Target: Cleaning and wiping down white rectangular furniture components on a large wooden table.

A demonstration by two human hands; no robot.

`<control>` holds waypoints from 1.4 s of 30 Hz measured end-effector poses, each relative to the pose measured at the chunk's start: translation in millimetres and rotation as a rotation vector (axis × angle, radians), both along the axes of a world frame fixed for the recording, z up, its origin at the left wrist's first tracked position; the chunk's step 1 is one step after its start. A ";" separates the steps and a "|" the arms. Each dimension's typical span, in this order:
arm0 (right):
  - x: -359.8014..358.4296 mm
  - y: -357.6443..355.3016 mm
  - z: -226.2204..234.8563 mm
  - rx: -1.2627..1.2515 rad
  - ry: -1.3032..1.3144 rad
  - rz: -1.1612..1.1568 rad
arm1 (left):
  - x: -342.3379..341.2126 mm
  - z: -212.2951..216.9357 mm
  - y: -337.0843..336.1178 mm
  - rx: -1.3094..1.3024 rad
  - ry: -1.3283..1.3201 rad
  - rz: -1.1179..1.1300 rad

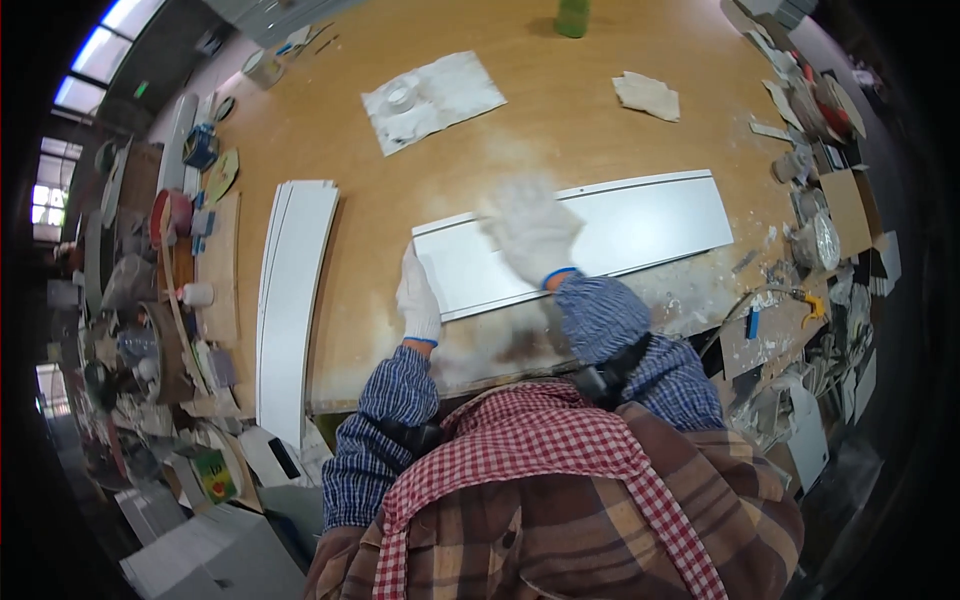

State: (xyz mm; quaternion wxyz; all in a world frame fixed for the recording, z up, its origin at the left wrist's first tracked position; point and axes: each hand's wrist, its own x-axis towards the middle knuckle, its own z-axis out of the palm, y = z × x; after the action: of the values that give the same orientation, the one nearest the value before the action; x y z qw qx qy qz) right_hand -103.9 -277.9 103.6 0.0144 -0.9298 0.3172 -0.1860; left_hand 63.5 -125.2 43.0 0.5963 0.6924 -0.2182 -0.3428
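Observation:
A long white panel (650,222) with a dark groove along its far edge lies across the wooden table in front of me. My left hand (416,298), in a white knit glove, grips the panel's left end. Over the panel's left half, my right hand (535,228) presses down in a similar glove, blurred by motion. Under its palm and fingers the edges of a tan sheet (574,222) stick out, perhaps sandpaper; most of it is covered. A second set of white panels (291,300) lies lengthwise to my left.
White dust coats the wooden table (560,90). A white cloth (440,105) with a small round container lies beyond the panel, and a folded tan piece (647,96) farther right. A green bottle (572,18) stands at the far edge. Clutter and a yellow air gun (812,308) line the right.

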 end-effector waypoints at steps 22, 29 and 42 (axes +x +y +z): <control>21.1 96.5 27.4 0.057 -0.108 0.605 | 40.5 18.5 46.4 0.103 0.431 -0.201; -31.1 58.1 33.1 0.088 -0.101 0.715 | 52.0 30.0 32.3 0.137 0.482 -0.273; -5.0 44.5 25.7 0.003 -0.082 0.434 | 67.1 -6.7 41.2 0.085 0.323 -0.294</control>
State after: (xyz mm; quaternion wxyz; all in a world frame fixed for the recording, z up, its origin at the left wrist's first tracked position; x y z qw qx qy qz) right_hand -108.9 -233.4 129.3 0.0683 -0.9680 0.1088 -0.2156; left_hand 130.6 -84.0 36.4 0.5374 0.6137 -0.2036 -0.5415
